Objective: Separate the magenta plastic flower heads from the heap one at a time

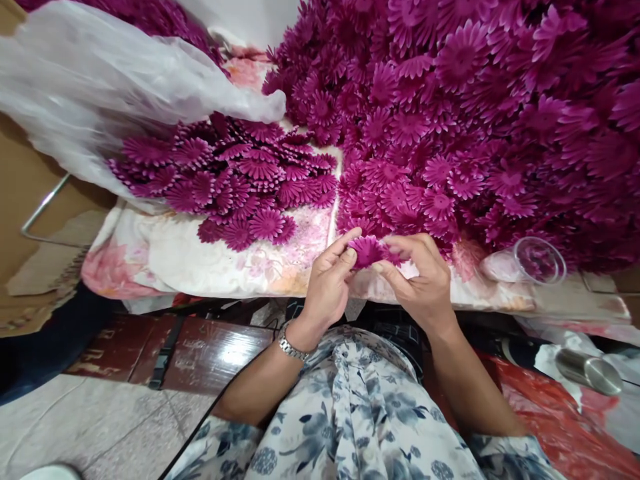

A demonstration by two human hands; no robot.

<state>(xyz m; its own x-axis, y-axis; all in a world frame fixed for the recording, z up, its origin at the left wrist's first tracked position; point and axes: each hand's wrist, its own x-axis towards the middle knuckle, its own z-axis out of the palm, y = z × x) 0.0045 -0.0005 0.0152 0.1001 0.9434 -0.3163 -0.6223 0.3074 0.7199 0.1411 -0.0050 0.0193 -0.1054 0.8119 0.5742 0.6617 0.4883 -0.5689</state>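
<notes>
Over the table's front edge, my left hand (330,275) pinches a magenta artificial flower (367,251) between thumb and fingers. My right hand (423,275) closes on magenta petals at the right side of that flower; I cannot tell whether these belong to the same flower or another layer. A large heap of loose magenta flower heads (440,133) rises just beyond my hands on the right. Stacked flower heads (235,177) form a smaller pile to the left.
A whitish plastic bag (130,73) partly covers the left pile. Floral cloth (200,260) covers the table. A clear plastic cup (540,260) lies tipped at the front right. A metal tumbler (589,372) lies lower right, near red plastic (555,413). Cardboard (35,267) stands at far left.
</notes>
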